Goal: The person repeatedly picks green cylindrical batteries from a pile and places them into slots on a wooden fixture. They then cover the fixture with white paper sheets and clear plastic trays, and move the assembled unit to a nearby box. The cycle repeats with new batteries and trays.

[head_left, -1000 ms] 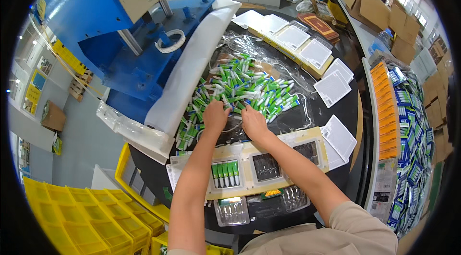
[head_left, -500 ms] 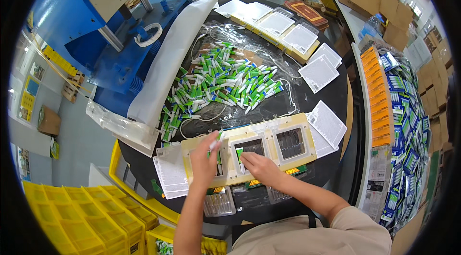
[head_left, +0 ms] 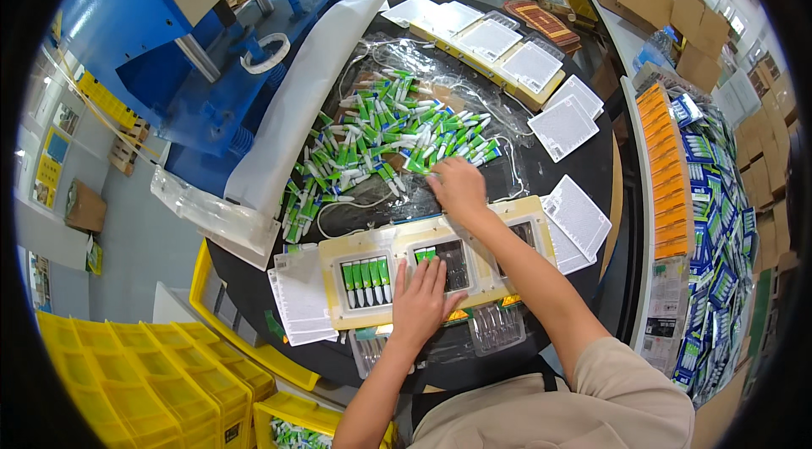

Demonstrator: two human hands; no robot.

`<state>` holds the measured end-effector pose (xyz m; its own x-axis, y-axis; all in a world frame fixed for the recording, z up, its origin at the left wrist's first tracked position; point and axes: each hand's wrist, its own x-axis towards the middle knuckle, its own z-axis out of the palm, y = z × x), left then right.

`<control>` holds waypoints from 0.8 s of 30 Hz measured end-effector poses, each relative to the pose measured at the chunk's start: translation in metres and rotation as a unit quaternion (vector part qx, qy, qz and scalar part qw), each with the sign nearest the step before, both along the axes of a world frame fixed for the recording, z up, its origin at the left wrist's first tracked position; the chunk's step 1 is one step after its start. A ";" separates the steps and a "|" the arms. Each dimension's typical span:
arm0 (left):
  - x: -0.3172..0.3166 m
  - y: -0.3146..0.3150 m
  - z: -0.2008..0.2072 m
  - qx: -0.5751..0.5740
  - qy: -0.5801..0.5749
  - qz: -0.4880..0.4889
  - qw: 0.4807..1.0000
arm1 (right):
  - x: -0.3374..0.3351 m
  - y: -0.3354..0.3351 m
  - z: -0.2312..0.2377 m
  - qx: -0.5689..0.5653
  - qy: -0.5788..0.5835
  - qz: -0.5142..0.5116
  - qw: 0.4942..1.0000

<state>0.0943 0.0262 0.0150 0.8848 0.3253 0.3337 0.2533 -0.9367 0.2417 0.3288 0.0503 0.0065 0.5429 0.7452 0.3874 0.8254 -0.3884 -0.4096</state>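
A long cream fixture (head_left: 359, 246) with three windows lies before me. In its left window, several small green-and-white tubes (head_left: 366, 281) stand side by side, white tips toward me. My left hand (head_left: 419, 303) lies over the middle window with its fingers stretched out, next to a green tube end (head_left: 425, 254); the rest of that window shows clear plastic slots (head_left: 455, 265). Beyond the fixture, my right hand (head_left: 459, 189) is at the near edge of a heap of the same tubes (head_left: 372, 132), its fingers curled in. What its fingertips hold is hidden.
White printed cards (head_left: 300, 301) lie left of the fixture, more cards (head_left: 577, 216) to its right. Clear blister trays (head_left: 496, 328) stick out at its near side. A second fixture (head_left: 486, 47) stands at the back. A blue press (head_left: 211, 102) is at left, yellow crates (head_left: 135, 381) below.
My left hand has moved right from the left window to the middle one, uncovering the tubes. My right hand has left the middle window and reached forward to the heap.
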 end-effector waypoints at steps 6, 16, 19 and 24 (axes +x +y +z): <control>-0.031 -0.001 0.005 -0.029 0.108 -0.014 0.994 | -0.057 -0.127 0.048 0.106 0.044 0.074 0.991; -0.031 0.001 0.006 -0.031 0.117 -0.027 0.992 | -0.099 -0.133 0.012 0.025 -0.059 0.200 0.978; -0.028 0.009 0.016 -0.063 0.071 -0.029 0.995 | -0.081 -0.123 0.026 0.065 -0.028 0.182 0.981; -0.020 0.018 0.019 -0.154 -0.019 0.000 0.988 | -0.050 -0.110 0.042 -0.024 -0.019 0.277 0.960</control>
